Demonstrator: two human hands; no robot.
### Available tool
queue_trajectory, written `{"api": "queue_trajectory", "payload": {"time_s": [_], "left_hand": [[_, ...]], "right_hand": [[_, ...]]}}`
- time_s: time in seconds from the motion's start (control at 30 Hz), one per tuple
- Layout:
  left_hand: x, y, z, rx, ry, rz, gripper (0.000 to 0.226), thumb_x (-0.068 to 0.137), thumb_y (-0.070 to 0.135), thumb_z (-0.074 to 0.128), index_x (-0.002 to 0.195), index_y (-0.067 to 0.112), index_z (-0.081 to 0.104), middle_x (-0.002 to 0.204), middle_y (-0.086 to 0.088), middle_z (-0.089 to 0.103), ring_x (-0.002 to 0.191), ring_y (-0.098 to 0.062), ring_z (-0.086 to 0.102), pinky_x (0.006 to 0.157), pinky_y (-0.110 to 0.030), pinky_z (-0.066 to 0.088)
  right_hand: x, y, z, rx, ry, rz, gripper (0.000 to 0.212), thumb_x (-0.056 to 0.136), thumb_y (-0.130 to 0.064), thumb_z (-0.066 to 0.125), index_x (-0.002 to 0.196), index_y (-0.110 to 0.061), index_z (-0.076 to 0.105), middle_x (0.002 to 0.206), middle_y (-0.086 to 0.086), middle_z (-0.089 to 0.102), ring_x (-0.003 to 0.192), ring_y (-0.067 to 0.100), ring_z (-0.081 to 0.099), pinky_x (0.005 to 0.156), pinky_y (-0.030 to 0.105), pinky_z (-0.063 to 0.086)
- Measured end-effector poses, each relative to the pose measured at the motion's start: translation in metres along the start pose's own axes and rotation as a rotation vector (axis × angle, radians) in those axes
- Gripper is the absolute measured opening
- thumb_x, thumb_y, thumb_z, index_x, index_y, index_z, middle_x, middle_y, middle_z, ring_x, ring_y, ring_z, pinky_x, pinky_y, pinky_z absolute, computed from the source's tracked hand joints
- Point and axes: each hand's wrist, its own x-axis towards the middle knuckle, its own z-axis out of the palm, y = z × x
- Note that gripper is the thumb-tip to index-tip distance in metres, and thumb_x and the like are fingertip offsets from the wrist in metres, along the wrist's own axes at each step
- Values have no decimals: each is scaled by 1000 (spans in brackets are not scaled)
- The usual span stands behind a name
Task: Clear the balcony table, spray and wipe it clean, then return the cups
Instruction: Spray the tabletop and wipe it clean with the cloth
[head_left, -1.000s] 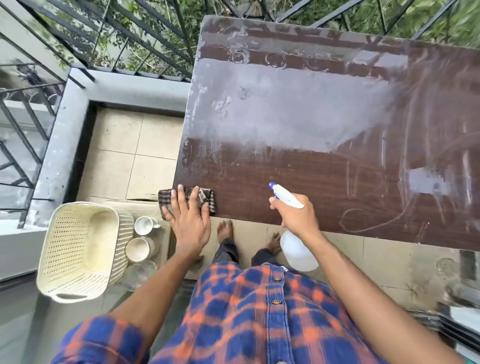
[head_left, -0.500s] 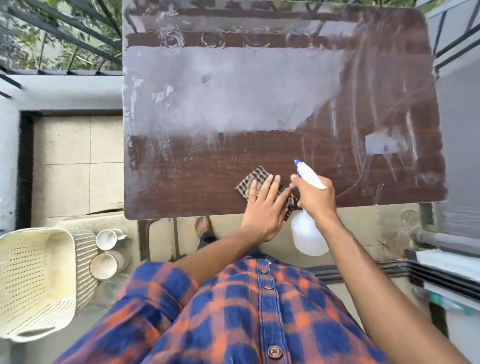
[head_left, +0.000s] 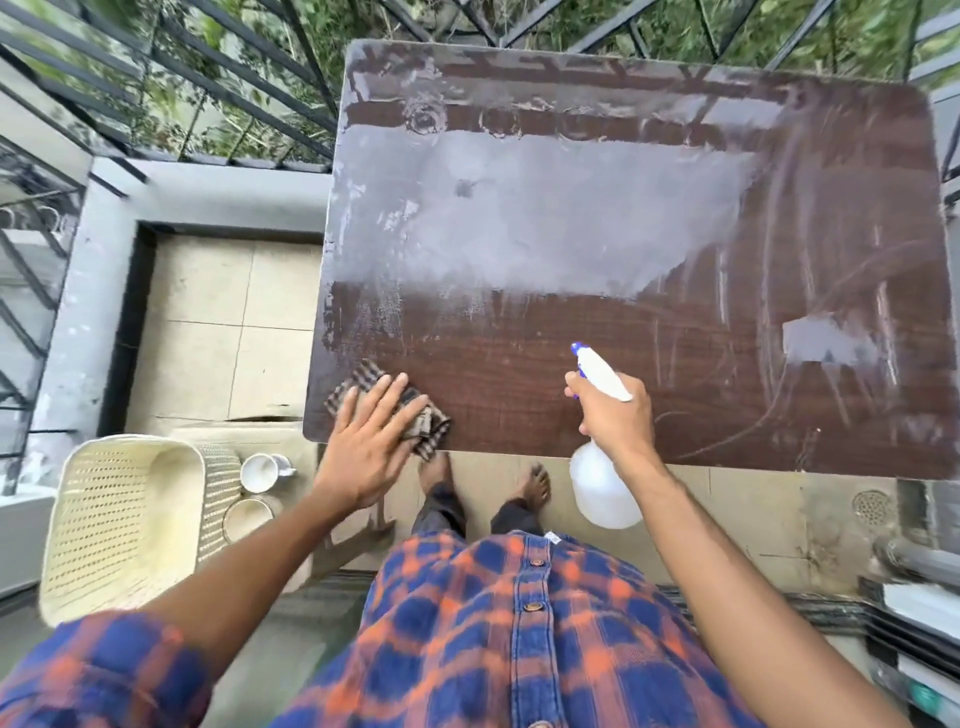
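Observation:
The dark brown table (head_left: 649, 364) shows wet grey patches and wipe streaks, and nothing stands on it. At the table's near left corner my left hand (head_left: 366, 447) presses flat, fingers straight, on a checked cloth (head_left: 434, 428). My right hand (head_left: 615, 415) grips a white spray bottle (head_left: 605, 491) with a blue nozzle pointing over the table; the bottle body hangs below the front edge. Two white cups (head_left: 262, 472) sit beside a cream basket (head_left: 122, 525) at lower left, the nearer cup partly hidden by my arm.
Black metal railing (head_left: 249, 67) runs along the back and left of the balcony, with greenery beyond. The tiled floor (head_left: 218, 322) lies left of the table. My bare feet stand under the front edge. A floor drain (head_left: 872, 506) is at the right.
My left hand slid the cloth right along the front edge to beside the bottle, then back to the near left corner. My right hand kept its grip on the bottle.

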Motion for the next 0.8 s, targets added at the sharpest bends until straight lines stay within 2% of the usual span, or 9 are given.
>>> {"api": "queue_trajectory", "payload": {"time_s": [0.13,0.2,0.27,0.3,0.37,0.47,0.53,0.7,0.8], "left_hand": [[-5,-1,2,-24,-20,-277,60,98,47,36,156,30,32,167,-4,19,154,-24,15,123,-55,11],[14,27,5,-76,13,-486,60,98,45,35,156,30,30,167,-5,19,155,-25,11,122,-56,6],[43,60,6,-117,51,-581,59,99,43,36,155,27,31,166,-7,21,154,-28,13,121,-59,6],[60,78,5,-115,51,-540,58,100,42,36,155,26,32,165,-8,23,153,-29,15,120,-59,6],[92,114,5,-96,-5,-311,57,102,43,31,156,26,32,165,-6,23,154,-28,14,120,-58,5],[131,165,5,-49,-155,159,59,102,44,21,156,26,33,166,-3,22,154,-25,13,122,-57,4],[158,180,5,-45,-205,343,60,100,46,20,154,26,36,165,-1,26,154,-24,18,123,-55,5],[204,149,-2,-7,-193,463,60,98,46,26,155,31,34,165,1,26,153,-21,19,123,-51,7],[206,99,-10,-26,-101,244,57,98,46,33,153,30,37,164,1,29,152,-21,21,122,-52,10]], "right_hand": [[1,-8,10,-11,1,-51,29,91,-33,74,87,-4,77,94,20,77,61,25,57,71,51,58],[3,-7,9,-7,18,-45,30,91,-33,74,86,-4,77,94,20,77,62,25,58,72,52,59],[4,-5,2,16,38,-21,28,91,-32,74,85,-4,77,90,19,77,54,22,57,63,46,57],[5,-3,-3,28,49,-12,27,91,-31,74,85,-5,77,85,19,76,50,20,55,59,40,53],[6,2,-13,52,67,6,27,92,-31,74,84,-5,77,72,14,69,46,20,52,57,33,48],[9,14,-27,84,118,26,25,90,-30,75,71,-14,73,60,-1,61,52,22,51,59,35,47],[14,22,-37,95,174,61,29,87,-28,77,62,-19,66,51,-6,54,53,23,51,58,37,48],[18,31,-52,177,214,102,28,90,-26,74,81,0,73,59,4,56,44,21,45,52,28,42],[20,26,-48,184,199,105,21,92,-24,73,81,-6,75,70,2,64,43,16,44,46,22,41]]}}
